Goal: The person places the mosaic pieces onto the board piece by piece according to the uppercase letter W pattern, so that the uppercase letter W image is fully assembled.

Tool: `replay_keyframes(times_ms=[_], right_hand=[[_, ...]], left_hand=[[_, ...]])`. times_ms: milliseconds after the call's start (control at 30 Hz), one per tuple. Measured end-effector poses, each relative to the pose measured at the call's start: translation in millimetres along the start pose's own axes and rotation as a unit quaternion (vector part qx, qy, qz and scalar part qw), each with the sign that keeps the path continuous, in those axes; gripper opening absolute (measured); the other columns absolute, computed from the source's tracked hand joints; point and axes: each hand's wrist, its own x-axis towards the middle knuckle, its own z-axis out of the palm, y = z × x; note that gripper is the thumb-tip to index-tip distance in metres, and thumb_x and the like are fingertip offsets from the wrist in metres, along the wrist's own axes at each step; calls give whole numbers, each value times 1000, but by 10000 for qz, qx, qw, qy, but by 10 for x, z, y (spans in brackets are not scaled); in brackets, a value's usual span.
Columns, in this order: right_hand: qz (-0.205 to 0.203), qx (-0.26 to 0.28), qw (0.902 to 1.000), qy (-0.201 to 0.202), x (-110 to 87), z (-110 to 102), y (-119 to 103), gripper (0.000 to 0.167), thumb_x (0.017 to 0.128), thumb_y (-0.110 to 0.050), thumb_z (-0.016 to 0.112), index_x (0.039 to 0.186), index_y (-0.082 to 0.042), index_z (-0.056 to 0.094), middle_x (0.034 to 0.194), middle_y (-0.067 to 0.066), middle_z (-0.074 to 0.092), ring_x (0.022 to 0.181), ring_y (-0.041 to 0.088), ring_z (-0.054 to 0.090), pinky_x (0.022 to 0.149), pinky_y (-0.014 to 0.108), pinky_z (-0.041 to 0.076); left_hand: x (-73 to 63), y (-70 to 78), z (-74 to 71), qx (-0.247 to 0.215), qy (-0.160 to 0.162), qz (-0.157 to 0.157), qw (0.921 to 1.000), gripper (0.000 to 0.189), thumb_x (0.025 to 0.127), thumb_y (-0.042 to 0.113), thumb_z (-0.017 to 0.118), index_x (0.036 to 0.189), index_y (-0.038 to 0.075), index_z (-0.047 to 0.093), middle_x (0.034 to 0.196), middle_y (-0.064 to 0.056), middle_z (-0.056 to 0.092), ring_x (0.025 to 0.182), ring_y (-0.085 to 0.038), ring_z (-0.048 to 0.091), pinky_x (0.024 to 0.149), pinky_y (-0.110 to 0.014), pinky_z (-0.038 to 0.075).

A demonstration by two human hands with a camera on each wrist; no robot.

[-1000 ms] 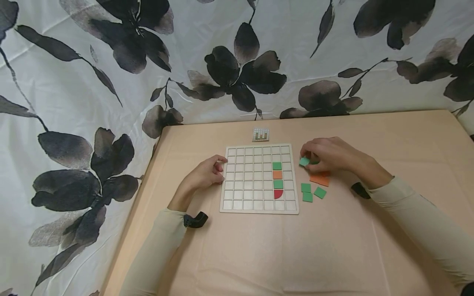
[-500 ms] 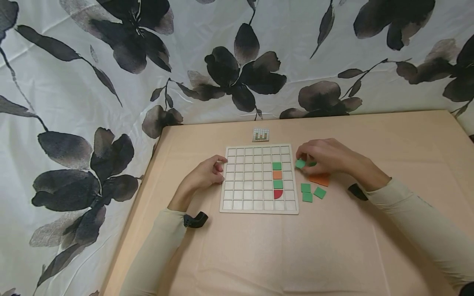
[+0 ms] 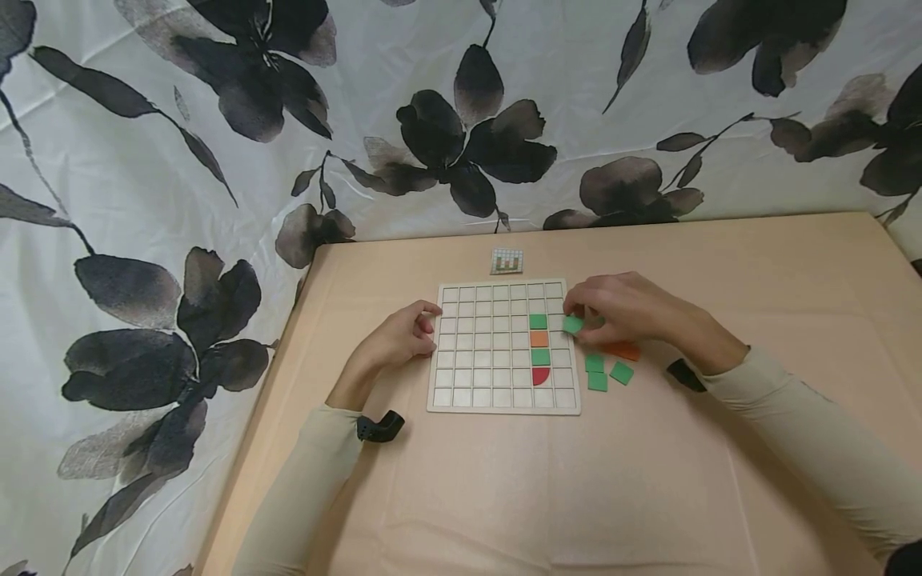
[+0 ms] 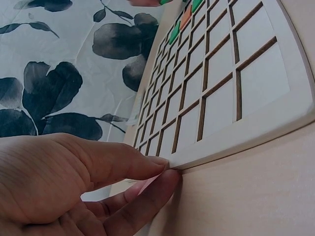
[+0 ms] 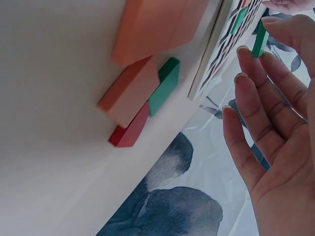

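Observation:
A pale board with a square grid point(image 3: 504, 413) lies flat on the table. In one of its columns sit a green tile point(image 3: 538, 322), an orange tile point(image 3: 539, 339), a second green tile and a red tile with a rounded corner point(image 3: 540, 376). My left hand point(image 3: 398, 336) is at the board's left edge, and the left wrist view shows thumb and finger pinching the rim point(image 4: 206, 156). Between thumb and fingertips my right hand point(image 3: 634, 312) pinches a green square tile point(image 5: 260, 39), which overlaps the board's right edge in the head view.
Right of the board lie several loose green tiles point(image 3: 597, 382) and orange pieces point(image 3: 623, 350). The right wrist view also shows a red piece point(image 5: 132, 130) beside them. A small card with a printed grid point(image 3: 507, 261) rests beyond the board. Flowered cloth point(image 3: 432, 64) hangs behind the table.
My right hand has moved left with the green tile, from beside the loose pieces to the board's right edge. The left hand stays at the rim.

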Motion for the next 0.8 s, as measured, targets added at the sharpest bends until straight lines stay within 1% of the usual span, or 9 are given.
replay_keyframes(times_ms=[133, 367, 633, 800], right_hand=[[-67, -34, 10000, -65, 32, 13, -55, 29, 79, -34, 82, 103, -21, 73, 86, -8, 63, 78, 9, 52, 67, 28, 46], [-312, -70, 9995, -79, 57, 34, -143, 32, 80, -36, 82, 106, -19, 73, 89, -8, 64, 80, 9, 54, 69, 28, 47], [-469, -49, 9988, -119, 86, 58, -233, 31, 81, -37, 82, 105, -21, 73, 90, -9, 64, 80, 8, 54, 69, 28, 47], [-613, -31, 9981, -91, 108, 76, -282, 28, 81, -36, 82, 103, -22, 73, 89, -8, 64, 81, 9, 54, 69, 28, 46]], left_hand=[[-7, 12, -3, 2, 7, 14, 10000, 57, 88, -10, 68, 141, 1, 49, 101, -13, 51, 82, -19, 53, 67, -27, 46], [-2, -4, 3, -23, -1, 15, 10000, 58, 88, -11, 68, 142, 1, 49, 101, -12, 51, 82, -19, 53, 68, -27, 47], [-6, -1, 3, -72, 6, 16, 10000, 59, 88, -12, 67, 142, 0, 48, 101, -12, 50, 82, -19, 53, 68, -27, 47], [-11, 1, 1, -49, -2, 30, 10000, 59, 87, -12, 67, 142, 0, 48, 101, -12, 51, 82, -18, 52, 67, -26, 46]])
